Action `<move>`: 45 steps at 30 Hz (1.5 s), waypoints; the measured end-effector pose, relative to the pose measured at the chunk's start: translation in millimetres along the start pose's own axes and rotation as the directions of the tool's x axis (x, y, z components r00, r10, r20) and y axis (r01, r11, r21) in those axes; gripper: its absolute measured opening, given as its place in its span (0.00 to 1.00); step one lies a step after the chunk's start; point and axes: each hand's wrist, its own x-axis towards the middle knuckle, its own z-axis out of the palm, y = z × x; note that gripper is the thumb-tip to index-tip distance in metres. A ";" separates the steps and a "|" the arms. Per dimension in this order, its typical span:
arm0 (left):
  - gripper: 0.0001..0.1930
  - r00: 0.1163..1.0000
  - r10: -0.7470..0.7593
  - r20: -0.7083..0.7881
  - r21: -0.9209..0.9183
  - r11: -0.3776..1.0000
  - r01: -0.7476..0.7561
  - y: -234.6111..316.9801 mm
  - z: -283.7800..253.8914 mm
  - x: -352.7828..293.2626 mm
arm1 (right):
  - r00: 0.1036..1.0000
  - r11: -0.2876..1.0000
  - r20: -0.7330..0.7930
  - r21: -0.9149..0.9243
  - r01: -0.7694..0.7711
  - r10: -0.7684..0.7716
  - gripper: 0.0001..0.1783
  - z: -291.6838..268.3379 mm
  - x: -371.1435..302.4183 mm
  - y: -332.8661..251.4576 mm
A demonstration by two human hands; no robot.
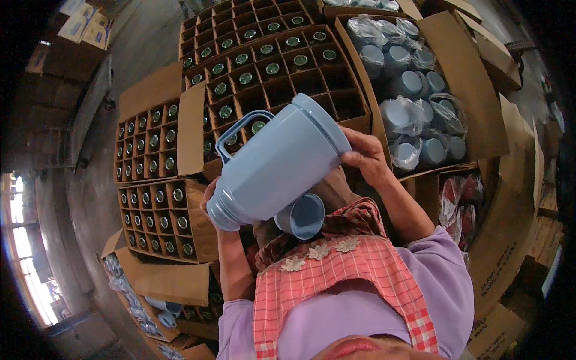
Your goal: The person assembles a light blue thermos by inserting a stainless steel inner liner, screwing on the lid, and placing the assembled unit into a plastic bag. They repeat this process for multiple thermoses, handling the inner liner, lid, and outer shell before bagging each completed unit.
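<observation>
I hold a pale blue plastic flask body [279, 171] with a curved handle, tilted on its side in front of my chest. My left hand [211, 201] supports its narrower lower end from beneath. My right hand [366, 157] grips its wide upper end. A small pale blue cup [302, 216] lies on my lap just under the flask, its open mouth facing me.
Cardboard boxes with divider grids [282, 78] hold several glass liners. Two more such boxes [159, 222] stand at my left. A box of blue flask shells in plastic bags [414, 90] is at the right. Red items in bags [459, 201] lie beside my right arm.
</observation>
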 end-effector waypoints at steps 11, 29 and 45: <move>0.16 0.993 0.018 -0.115 -0.157 0.987 -0.036 29.5 39.5 5.0 | 0.991 0.991 -0.027 -0.030 0.131 -0.132 0.19 -10.7 5.5 11.7; 0.11 0.881 0.455 0.130 0.440 0.769 -0.463 71.1 98.2 5.2 | 0.912 0.940 -0.382 -0.228 -0.252 0.151 0.18 -5.6 28.0 -5.0; 0.10 0.987 0.153 -0.041 0.344 0.930 -0.130 49.5 67.5 11.5 | 0.996 0.998 -0.077 0.038 -0.049 0.052 0.44 1.4 6.2 2.2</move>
